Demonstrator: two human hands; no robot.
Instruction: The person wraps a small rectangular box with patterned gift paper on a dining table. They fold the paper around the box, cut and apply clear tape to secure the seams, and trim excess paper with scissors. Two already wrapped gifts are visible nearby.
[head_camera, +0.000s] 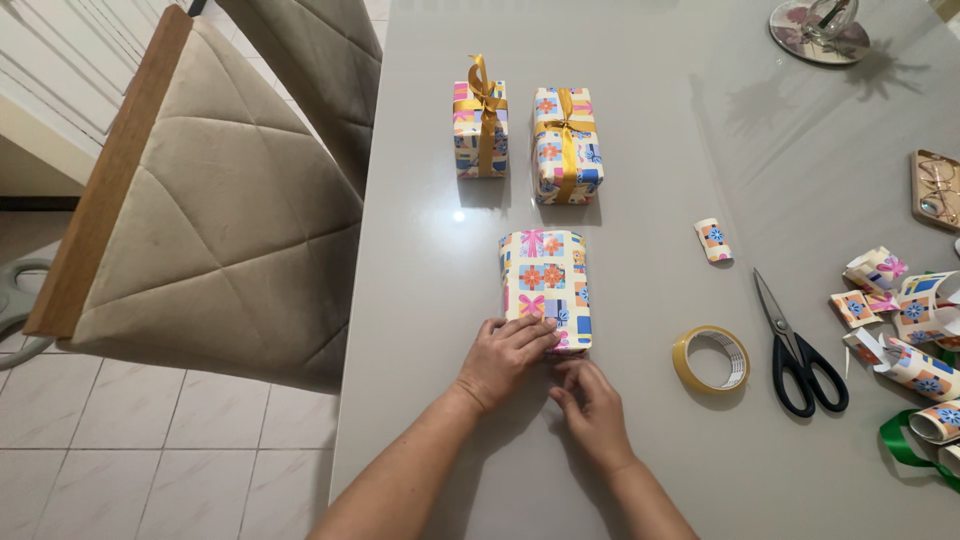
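Observation:
A box wrapped in colourful patterned gift paper (545, 280) lies flat on the grey table (640, 120), with no ribbon on it. My left hand (503, 357) rests on its near left corner, fingers pressing the paper at the near end. My right hand (592, 405) is just below the box's near edge, fingertips touching the folded paper there. Two wrapped boxes with gold ribbon stand farther back: a small one (480, 130) and a larger one (566, 145).
A roll of clear tape (711, 359) and black-handled scissors (798, 348) lie to the right. Paper scraps (905, 310), a small offcut (713, 240) and green ribbon (900, 440) sit at the right edge. Glasses on a tray (938, 188). A padded chair (220, 190) stands left.

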